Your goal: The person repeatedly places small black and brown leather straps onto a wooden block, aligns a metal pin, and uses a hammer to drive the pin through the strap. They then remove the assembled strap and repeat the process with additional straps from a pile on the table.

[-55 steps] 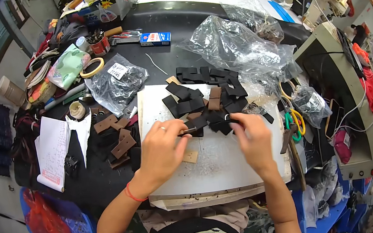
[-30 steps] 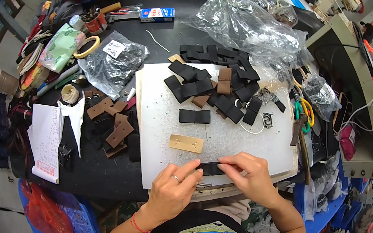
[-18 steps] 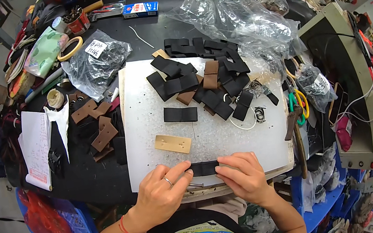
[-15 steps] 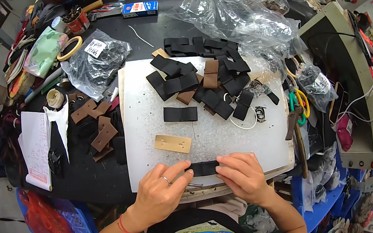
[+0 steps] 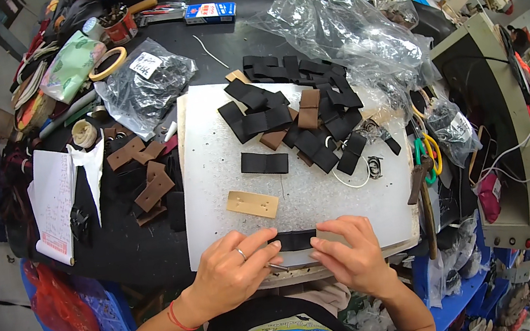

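A short black fabric strip (image 5: 296,239) lies level across the near edge of a white board. My left hand (image 5: 233,268) pinches its left end between thumb and fingers. At the other end, my right hand (image 5: 350,250) has thumb and fingertips closed on the strip. A thin metal rod (image 5: 279,267) pokes out below my left fingers; the rest of it is hidden by that hand. Just beyond sits a tan strip with small holes (image 5: 252,204), and past it another black strip (image 5: 265,163) lies on the board.
Toward the back of the white board (image 5: 202,161) are heaped black strips (image 5: 265,121), with a brown strip (image 5: 308,108) among them. Brown holed pieces (image 5: 153,186) and a notepad (image 5: 54,205) are at the left. A hammer (image 5: 420,177) and scissors (image 5: 433,154) stand right; clear plastic bags (image 5: 334,27) lie behind.
The whole view has shifted slightly, moving the board and pieces a little to the right. Both hands still hold the strip's ends, and less of the metal rod shows beside my left hand.
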Demonstrator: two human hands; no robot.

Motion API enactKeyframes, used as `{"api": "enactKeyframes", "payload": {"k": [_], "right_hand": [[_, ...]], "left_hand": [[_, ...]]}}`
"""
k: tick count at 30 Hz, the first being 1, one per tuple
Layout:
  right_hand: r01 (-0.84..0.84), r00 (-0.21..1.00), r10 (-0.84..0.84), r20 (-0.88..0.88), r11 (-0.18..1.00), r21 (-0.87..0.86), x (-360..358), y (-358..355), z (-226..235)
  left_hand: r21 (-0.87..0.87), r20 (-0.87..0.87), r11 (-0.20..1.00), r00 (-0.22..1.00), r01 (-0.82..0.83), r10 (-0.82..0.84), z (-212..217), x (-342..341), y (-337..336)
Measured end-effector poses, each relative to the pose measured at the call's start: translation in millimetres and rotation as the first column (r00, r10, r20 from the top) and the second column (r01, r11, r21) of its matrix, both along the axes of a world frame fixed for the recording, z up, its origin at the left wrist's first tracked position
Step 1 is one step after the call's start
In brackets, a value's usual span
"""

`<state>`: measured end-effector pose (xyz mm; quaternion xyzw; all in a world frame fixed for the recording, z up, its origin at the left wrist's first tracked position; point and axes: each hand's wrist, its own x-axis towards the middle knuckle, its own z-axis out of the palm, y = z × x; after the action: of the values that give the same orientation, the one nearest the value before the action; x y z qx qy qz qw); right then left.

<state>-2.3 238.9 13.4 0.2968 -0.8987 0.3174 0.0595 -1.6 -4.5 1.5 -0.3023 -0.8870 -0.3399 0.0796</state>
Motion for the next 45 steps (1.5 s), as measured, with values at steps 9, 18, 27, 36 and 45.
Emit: {"api": "enactKeyframes", "payload": {"k": [9, 18, 27, 36, 45], "right_hand": [[0.063, 0.995, -0.056, 0.081, 0.994, -0.092, -61.4, -67.3, -1.5], [-0.017, 0.999, 0.024, 0.043, 0.985, -0.170, -60.1, -71.0, -12.5], [0.256, 0.794, 0.003, 0.608, 0.906, -0.338, -30.7, -19.7, 32.7], [0.231, 0.798, -0.050, 0.601, 0.946, -0.229, -20.8, -28.5, 9.4], [0.193, 0.883, -0.082, 0.462, 0.961, -0.198, -17.9, -37.1, 15.9]], "left_hand": [[-0.008, -0.067, 0.997, 0.995, -0.077, 0.076, 1.4, 5.2, 8.1], [0.010, -0.065, 0.996, 0.994, -0.091, 0.091, -5.7, 8.3, 7.6], [0.044, -0.015, 0.993, 0.994, -0.112, 0.113, -2.7, 10.0, 6.1], [0.227, 0.201, 0.966, 0.977, -0.123, 0.077, -7.6, 6.2, 2.5], [0.283, 0.173, 0.949, 0.981, -0.138, 0.092, -5.3, 6.0, 2.6]]}}
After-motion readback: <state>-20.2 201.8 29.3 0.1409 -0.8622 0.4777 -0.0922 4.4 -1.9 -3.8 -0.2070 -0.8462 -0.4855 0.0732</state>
